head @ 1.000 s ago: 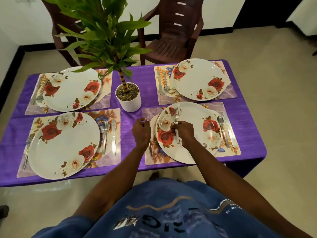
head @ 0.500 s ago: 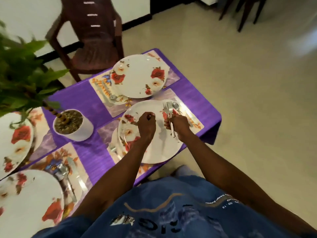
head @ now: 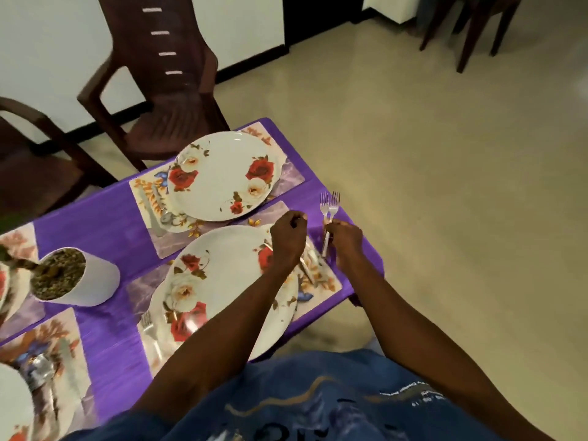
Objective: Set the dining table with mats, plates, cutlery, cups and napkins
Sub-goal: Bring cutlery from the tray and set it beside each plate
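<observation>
Two thin silver metal forks (head: 329, 207) pinched by handles in right hand (head: 345, 243), above purple-clothed surface (head: 105, 218) edge; left hand (head: 288, 241) curled, contents unclear. Light, stiff, slippery; best gripped mid-handle.

White plates (head: 222, 176) bear red roses; purple tablecloth (head: 95, 224).

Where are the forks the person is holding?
The two forks stand tines up in the right hand, over the table's right edge, just right of the near plate and the left hand.
</observation>
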The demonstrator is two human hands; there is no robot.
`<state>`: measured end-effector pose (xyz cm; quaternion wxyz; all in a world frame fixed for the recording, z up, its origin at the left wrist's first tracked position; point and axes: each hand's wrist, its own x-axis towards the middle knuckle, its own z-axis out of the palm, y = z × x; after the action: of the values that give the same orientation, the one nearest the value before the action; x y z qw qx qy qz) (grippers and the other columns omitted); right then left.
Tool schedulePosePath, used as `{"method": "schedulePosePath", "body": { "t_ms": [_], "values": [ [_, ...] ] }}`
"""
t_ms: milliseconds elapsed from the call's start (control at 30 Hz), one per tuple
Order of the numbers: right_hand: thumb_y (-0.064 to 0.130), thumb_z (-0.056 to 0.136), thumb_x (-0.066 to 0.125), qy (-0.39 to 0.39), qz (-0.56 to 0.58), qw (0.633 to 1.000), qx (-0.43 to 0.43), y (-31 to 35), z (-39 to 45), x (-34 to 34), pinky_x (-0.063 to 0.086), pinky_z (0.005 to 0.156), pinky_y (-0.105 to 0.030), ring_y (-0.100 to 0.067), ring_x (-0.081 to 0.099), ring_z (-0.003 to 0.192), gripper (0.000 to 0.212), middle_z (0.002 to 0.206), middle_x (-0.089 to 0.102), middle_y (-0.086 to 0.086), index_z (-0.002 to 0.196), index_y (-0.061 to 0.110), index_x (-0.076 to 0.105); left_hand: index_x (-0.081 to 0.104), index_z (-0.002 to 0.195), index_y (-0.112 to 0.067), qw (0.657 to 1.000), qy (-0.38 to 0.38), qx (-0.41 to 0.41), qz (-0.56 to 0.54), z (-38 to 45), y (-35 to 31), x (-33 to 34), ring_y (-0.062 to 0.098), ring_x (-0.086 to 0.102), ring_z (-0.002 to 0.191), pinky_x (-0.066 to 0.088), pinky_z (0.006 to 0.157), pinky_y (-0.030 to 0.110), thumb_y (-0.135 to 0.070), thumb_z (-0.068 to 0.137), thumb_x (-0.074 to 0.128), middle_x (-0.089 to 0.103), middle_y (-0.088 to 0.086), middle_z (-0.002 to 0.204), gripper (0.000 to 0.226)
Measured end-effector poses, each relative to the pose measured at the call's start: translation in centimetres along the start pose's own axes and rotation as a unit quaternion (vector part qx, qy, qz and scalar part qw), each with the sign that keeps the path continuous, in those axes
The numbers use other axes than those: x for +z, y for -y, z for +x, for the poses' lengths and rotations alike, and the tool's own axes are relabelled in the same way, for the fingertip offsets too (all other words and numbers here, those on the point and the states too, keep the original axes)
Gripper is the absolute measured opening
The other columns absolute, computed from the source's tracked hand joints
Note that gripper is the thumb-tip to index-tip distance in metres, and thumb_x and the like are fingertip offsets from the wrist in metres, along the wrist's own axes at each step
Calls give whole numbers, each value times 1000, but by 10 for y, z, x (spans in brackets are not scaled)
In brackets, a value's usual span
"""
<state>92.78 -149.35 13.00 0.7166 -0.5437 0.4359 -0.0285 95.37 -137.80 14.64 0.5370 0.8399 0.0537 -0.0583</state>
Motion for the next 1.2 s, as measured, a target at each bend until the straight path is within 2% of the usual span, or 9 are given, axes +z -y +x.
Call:
{"method": "schedulePosePath", "body": {
  "t_ms": [133,333,500,567,633,733,967,1067,1200],
  "values": [
    [5,79,74,38,-9,999,-1,52,57,-68,44,52,-26,-20,56,59,14,73,66,-11,92,1,73,71,93,-9,999,-29,30,33,7,-48,91,11,55,78,35,70,21,-17,95,57,69,0,87,16],
    [5,80,73,48,-70,996,-25,133,129,-186,46,55,-26,-19,61,66,11,79,69,-13,90,1,72,76,90,-21,994,74,-60,-47,11,-121,230,13,64,76,52,76,39,-28,92,63,72,-6,78,14],
    [4,79,72,46,-94,994,-29,177,171,-233,44,54,-25,-15,63,60,13,77,70,-13,90,-3,71,76,82,-27,985,126,-60,-103,28,-165,299,8,63,68,52,66,34,-19,90,66,73,-6,77,15],
    [3,78,71,46,-103,993,-31,190,187,-242,44,55,-26,-17,63,62,11,80,72,-16,88,-2,72,75,83,-22,979,139,-75,-127,38,-175,317,7,65,67,52,60,27,-16,89,68,74,-2,78,11],
    [4,79,70,50,-120,991,-35,204,206,-248,45,56,-27,-19,64,65,6,82,72,-17,83,1,72,76,86,-12,972,153,-96,-148,54,-183,334,14,69,71,55,62,29,-15,88,70,74,6,81,7],
    [6,80,72,60,-155,985,-46,222,235,-245,47,55,-27,-21,65,65,11,79,70,-16,83,-4,70,75,89,-1,960,158,-142,-184,81,-190,348,29,72,75,60,75,37,-12,86,72,74,18,84,12],
    [1,83,68,115,-176,977,-45,262,306,-170,55,58,-28,-22,70,61,5,76,73,-12,85,3,73,69,93,5,925,107,-243,-271,192,-174,349,32,71,75,61,75,38,-5,89,66,72,24,87,11],
    [-2,83,65,117,-193,973,-48,281,346,-117,55,59,-29,-23,68,63,8,80,73,-13,87,2,71,62,95,2,910,66,-268,-310,252,-166,334,26,65,66,59,63,33,-7,96,56,68,16,78,11],
    [-4,86,61,179,-241,953,-40,317,386,-12,54,54,-24,-20,65,59,9,79,70,-15,86,0,68,58,89,-6,886,24,-291,-360,343,-163,277,17,51,56,42,52,27,-6,97,50,56,8,71,11]
  ]
}}
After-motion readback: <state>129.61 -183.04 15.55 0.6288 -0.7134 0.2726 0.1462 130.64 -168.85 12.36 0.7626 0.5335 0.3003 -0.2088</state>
